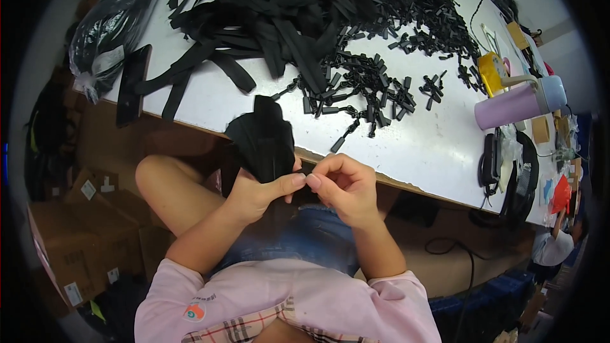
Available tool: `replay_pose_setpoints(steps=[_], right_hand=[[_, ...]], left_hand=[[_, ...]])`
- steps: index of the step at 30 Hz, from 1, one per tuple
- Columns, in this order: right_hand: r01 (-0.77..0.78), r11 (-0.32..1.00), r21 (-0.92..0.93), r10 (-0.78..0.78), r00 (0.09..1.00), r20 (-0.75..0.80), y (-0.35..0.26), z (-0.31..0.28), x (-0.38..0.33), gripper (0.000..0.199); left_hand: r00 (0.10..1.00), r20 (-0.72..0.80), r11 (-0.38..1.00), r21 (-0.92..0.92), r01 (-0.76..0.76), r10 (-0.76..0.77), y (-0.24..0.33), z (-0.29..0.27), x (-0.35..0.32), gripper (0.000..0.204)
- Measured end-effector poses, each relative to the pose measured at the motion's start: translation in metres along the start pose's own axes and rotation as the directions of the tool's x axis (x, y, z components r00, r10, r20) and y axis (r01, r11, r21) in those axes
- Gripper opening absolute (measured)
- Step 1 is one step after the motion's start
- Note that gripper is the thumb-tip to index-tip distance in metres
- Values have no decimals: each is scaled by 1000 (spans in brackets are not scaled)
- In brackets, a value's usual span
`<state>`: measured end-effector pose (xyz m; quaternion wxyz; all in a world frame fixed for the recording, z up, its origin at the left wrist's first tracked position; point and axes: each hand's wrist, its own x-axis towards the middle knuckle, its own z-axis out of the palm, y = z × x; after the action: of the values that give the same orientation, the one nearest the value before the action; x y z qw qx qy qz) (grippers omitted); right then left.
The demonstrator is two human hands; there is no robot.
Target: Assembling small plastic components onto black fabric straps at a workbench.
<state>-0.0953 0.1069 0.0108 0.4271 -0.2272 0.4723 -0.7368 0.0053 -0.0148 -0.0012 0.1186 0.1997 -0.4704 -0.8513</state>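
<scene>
My left hand (257, 195) is closed around a bundle of black fabric strips (262, 143) in front of the table's near edge. Its thumb points right and meets the fingertips of my right hand (349, 190). The right thumb and forefinger are pinched together; whatever lies between them is too small to make out. Beyond my hands, a loose cluster of small black pull tabs with cord loops (381, 92) lies on the white table (406, 152). Behind the bundle, a large heap of black fabric strips (254, 9) has several ends hanging toward the near edge.
More black pull tabs (413, 3) are heaped at the back. A clear plastic bag (114, 25) and a flat dark slab (133, 86) lie at the left. On the right are a lilac tumbler (508, 108) and a tape roll (540, 129). Cardboard boxes (89, 241) stand at lower left.
</scene>
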Motion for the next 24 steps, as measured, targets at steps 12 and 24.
replay_pose_setpoints(steps=[12,24], right_hand=[[-130,945,301,152,987,-48,15,0,-2,1],[-67,-39,-997,-473,880,-40,-29,-41,43,11]], left_hand=[[712,446,468,543,-697,542,-4,-1,0,17],[993,-107,999,30,-38,41,1,14,6,17]])
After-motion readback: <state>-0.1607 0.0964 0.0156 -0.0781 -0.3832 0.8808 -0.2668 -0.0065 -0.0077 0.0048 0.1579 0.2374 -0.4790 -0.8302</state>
